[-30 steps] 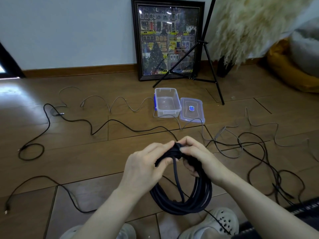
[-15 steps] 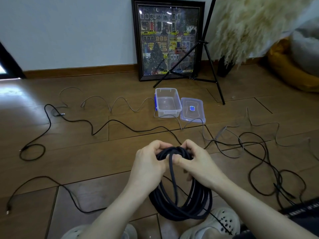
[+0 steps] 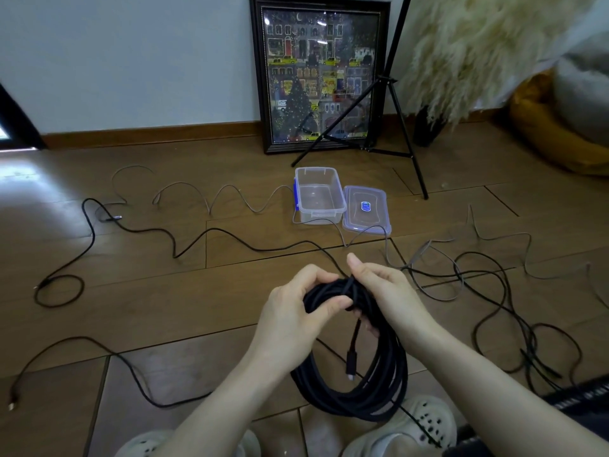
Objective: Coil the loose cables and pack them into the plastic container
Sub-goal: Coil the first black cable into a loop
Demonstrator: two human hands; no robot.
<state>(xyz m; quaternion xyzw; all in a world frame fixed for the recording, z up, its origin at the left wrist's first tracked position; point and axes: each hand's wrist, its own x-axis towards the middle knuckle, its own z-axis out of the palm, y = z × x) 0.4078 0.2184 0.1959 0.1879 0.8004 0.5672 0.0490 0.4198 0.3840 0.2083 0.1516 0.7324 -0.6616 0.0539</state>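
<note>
- Nearest me, 2 pale perforated clogs [image 3: 425, 423] sit at the bottom edge, and the lower arc of the black coil [image 3: 356, 387] hangs just above them, clear of the wooden floor [image 3: 184, 298].
- The coil hangs as a tall oval, its long axis running from the hands down toward the person's feet. A free end with its plug [image 3: 350, 364] dangles inside the loop, pointing down.
- The left hand [image 3: 296, 311] is pressed together on the top of the bundle from the left, thumb and fingers wrapped over the strands.
- The right hand [image 3: 385, 291] pinches the same top from the right, with the thumb lifted and the other fingers curled under the strands. The 2 hands nearly touch, so all the weight hangs from that 1 spot.
- Beyond the hands, thin black and grey loose cables [image 3: 211, 239] sprawl left and right across the boards, uncoiled.
- Farther on, straight ahead of the grip and a little to the right, stands the plastic container [image 3: 319, 201], open and empty as far as I can see, its long side pointing away from the person. Its lid [image 3: 365, 209] lies flat, touching its right side.
- Judging from this, the coil's long axis roughly lines up with the tub's, and both hands sit about equally near; the move turns on carrying the bundle forward and laying it flat.
- Behind stand a tripod [image 3: 392, 120] and a framed picture [image 3: 318, 74] against the wall.
</note>
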